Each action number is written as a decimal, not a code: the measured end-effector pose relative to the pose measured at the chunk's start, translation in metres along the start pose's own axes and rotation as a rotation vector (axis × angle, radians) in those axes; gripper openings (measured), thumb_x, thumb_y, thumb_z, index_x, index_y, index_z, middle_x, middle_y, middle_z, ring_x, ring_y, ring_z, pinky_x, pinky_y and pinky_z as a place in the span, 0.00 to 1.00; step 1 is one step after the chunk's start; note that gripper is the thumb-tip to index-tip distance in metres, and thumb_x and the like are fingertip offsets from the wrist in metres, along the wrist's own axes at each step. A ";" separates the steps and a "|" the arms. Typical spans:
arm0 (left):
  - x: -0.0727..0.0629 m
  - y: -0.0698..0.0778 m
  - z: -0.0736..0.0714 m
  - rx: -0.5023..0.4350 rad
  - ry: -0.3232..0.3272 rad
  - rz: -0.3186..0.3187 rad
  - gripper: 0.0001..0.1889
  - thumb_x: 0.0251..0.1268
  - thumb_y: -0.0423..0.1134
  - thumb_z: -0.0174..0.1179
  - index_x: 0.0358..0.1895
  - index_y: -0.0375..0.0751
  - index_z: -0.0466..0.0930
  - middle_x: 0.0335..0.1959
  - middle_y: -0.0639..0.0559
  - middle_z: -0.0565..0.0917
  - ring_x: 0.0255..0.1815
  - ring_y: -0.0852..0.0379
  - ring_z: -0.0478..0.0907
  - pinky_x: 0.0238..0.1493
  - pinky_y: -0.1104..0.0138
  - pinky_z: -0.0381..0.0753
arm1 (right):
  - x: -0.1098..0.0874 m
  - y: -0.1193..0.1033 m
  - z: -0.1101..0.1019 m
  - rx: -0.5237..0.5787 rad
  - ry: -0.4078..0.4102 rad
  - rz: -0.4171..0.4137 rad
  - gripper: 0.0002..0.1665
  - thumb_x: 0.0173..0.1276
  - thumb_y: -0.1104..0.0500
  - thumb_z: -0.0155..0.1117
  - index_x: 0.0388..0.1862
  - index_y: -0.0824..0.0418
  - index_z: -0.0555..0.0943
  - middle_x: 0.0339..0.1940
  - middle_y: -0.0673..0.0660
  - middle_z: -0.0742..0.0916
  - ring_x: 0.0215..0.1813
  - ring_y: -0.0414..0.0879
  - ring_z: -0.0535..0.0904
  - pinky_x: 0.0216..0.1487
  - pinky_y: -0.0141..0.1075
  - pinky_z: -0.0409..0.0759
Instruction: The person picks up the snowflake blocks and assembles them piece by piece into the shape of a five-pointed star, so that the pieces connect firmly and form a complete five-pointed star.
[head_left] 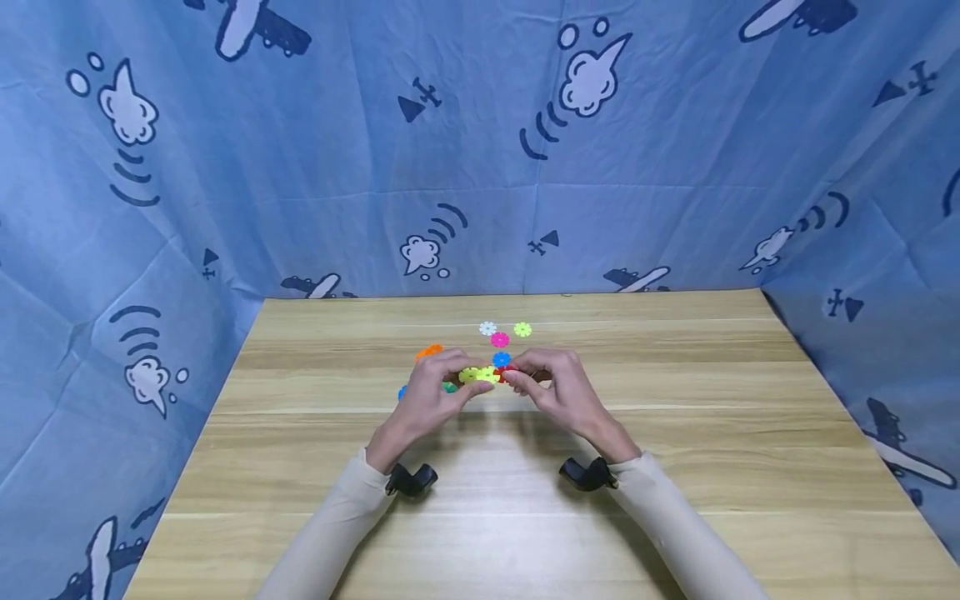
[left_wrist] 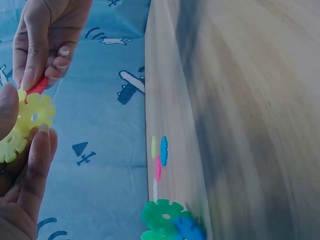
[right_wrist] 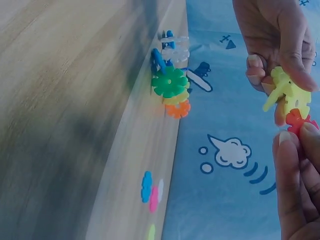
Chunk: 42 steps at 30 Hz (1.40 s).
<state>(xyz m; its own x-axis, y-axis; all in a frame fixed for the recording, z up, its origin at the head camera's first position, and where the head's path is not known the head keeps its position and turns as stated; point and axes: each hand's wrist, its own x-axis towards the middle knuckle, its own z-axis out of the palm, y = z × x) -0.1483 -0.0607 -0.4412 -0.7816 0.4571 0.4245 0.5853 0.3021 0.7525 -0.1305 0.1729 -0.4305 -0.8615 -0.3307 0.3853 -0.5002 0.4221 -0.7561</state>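
A Pop Was Possible

The left hand (head_left: 435, 389) pinched the yellow discs (left_wrist: 42, 107), and the right hand (head_left: 561, 387) pinched the red disc (right_wrist: 297, 120) touching their right side, all up above the table (head_left: 787, 467). I could not tell if they had hooked together. A crooked push could have made the red disc pop out, drop, and bump the blue disc (head_left: 502, 359) lying on the far side.
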 end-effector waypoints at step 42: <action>-0.012 -0.015 -0.042 0.142 0.132 -0.109 0.16 0.63 0.45 0.75 0.50 0.43 0.89 0.41 0.51 0.89 0.39 0.59 0.83 0.33 0.67 0.86 | 0.048 0.038 0.071 -0.101 -0.335 0.156 0.04 0.69 0.59 0.75 0.39 0.58 0.89 0.31 0.51 0.88 0.28 0.38 0.79 0.32 0.28 0.79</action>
<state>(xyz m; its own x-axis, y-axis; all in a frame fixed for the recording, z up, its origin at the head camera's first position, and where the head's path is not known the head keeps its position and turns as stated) -0.1571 -0.1064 -0.4365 -0.8577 0.3044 0.4143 0.5133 0.4625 0.7229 -0.1845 0.1130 -0.4790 -0.8599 -0.5067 0.0625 -0.3859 0.5649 -0.7294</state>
